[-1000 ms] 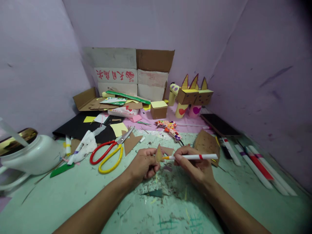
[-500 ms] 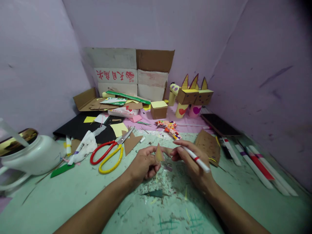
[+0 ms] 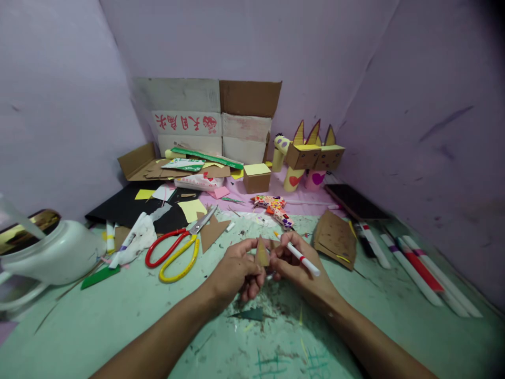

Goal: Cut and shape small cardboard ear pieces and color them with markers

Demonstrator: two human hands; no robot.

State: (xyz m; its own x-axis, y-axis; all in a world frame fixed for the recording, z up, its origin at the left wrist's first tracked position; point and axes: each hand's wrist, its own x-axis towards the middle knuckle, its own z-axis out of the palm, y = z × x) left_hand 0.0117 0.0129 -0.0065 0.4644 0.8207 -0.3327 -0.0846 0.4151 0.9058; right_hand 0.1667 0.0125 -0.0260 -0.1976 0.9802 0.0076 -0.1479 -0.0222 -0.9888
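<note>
Between its fingers my left hand (image 3: 240, 269) pinches a small pointed cardboard piece (image 3: 262, 253), its tip upward and its face yellowish. My right hand (image 3: 295, 263) grips a white marker (image 3: 303, 258) with a red band; its pointed end aims up and left. The right fingertips are close beside the cardboard piece, and whether they touch it I cannot tell. Red-and-yellow-handled scissors (image 3: 179, 251) lie partly spread to the left, their blades over a brown cardboard scrap (image 3: 213, 232). Below my hands a dark green paper triangle (image 3: 251, 314) lies on the green tabletop (image 3: 153, 321).
A white teapot-like vessel (image 3: 59, 252) stands at left. A folded brown cardboard piece (image 3: 335, 239) and several markers (image 3: 414, 268) lie at right. Behind are a hot glue gun (image 3: 272, 205), a small box (image 3: 256, 180), box-headed figures (image 3: 303, 157) and a large carton (image 3: 189, 121).
My right hand has moved closer to my left hand, and the marker has turned, its tip now clear of the fingers. The cardboard piece has shifted slightly right and down.
</note>
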